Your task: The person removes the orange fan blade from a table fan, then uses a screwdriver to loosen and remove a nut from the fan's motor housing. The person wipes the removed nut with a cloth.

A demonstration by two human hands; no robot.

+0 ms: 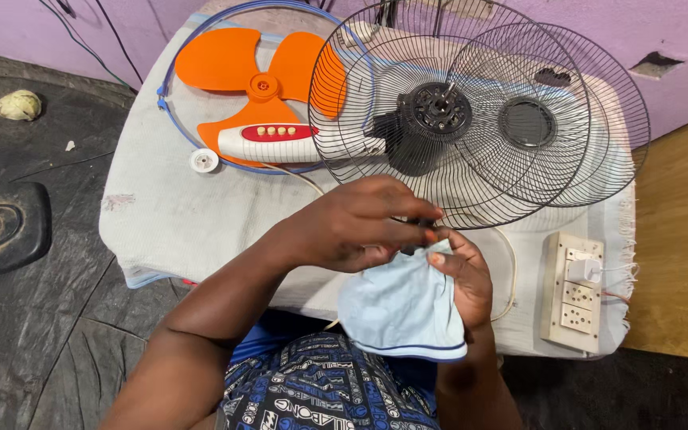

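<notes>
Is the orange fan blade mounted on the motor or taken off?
Taken off. The orange fan blade lies flat on the table, left of the motor, whose shaft is bare.

Cloth-covered table [169,215] carries 2 wire fan guards [447,119], orange blade [256,76], switchboard [573,291].

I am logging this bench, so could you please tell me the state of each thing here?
Orange fan blade: detached, lying flat.
Front grille: removed, leaning behind the rear grille.
Fan motor: exposed in the rear grille.
Light blue cloth: held in the right hand.
Left hand: pinching a small dark part.
Switchboard: white plug inserted.
</notes>
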